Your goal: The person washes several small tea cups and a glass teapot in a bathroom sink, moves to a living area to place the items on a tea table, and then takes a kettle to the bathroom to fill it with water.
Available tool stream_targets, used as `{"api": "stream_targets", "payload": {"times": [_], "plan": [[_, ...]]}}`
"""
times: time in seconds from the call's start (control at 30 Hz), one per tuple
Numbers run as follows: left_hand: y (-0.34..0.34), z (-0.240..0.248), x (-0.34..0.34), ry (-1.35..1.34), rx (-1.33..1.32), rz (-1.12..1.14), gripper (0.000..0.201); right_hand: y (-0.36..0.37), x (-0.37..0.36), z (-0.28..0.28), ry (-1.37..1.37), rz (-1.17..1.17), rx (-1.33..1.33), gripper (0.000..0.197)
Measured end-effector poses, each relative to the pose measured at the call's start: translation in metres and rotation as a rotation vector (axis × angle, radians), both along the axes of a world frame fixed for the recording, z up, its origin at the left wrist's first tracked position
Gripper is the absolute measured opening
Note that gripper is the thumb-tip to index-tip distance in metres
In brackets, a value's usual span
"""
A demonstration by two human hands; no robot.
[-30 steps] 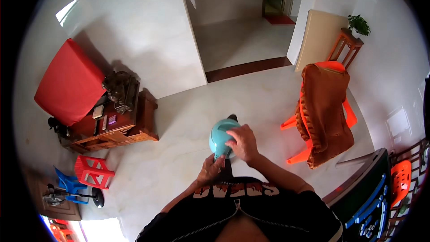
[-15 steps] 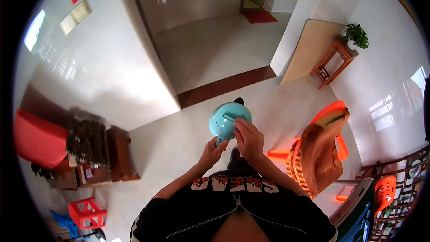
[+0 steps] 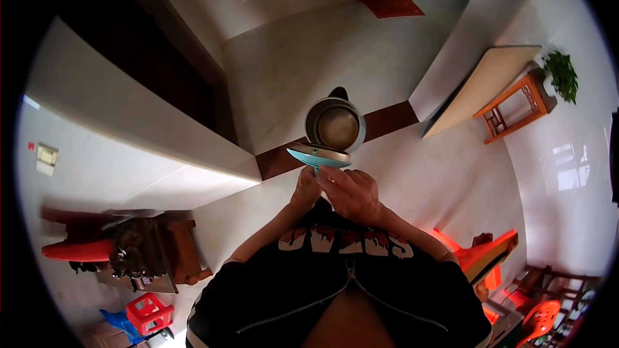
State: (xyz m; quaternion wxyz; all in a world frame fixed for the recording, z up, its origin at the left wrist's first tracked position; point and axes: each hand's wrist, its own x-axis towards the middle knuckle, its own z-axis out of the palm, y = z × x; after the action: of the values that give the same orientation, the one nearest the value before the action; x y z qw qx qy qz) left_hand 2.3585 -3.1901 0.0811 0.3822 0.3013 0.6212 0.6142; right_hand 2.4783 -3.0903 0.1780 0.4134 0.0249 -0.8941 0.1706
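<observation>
A light blue electric kettle (image 3: 362,134) with a dark spout hangs in front of me, its mouth uncovered and its metal inside showing. The kettle's lid (image 3: 322,160) stands tilted up at the near rim, its pale underside facing the opening. Below the lid, my left hand (image 3: 305,189) is closed round the handle side of the kettle; the handle itself is mostly hidden. My right hand (image 3: 353,196) is closed beside it, with its fingers against the lid's blue outer face.
A dark red threshold strip (image 3: 391,120) crosses the floor ahead, with a wall corner at left. To the right are a leaning board (image 3: 485,87), a wooden plant stand (image 3: 519,106) and an orange chair (image 3: 445,238). A red stool (image 3: 149,314) stands low left.
The lid has swung up toward me, baring the kettle's inside. The kettle sits higher in view, and my view has shifted. My right hand has moved from the lid's top to beside my left hand.
</observation>
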Motion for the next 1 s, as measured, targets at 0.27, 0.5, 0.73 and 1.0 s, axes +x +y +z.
{"api": "stream_targets", "payload": {"times": [0.27,0.5,0.73,1.0], "plan": [[0.196,-0.025,-0.132,-0.076,0.059,-0.012,0.017,0.205,-0.124,-0.035,0.077,0.026,0.06,0.026],[0.42,-0.01,-0.247,-0.117,0.081,-0.092,0.023,0.4,-0.202,0.0,-0.159,0.046,0.079,0.021],[0.614,-0.022,-0.339,-0.166,0.023,-0.23,0.026,0.568,-0.242,-0.074,0.009,-0.658,-0.439,0.011],[0.811,-0.005,-0.411,-0.227,-0.096,-0.228,0.029,0.804,-0.3,-0.101,-0.123,-0.703,-0.461,0.008]]}}
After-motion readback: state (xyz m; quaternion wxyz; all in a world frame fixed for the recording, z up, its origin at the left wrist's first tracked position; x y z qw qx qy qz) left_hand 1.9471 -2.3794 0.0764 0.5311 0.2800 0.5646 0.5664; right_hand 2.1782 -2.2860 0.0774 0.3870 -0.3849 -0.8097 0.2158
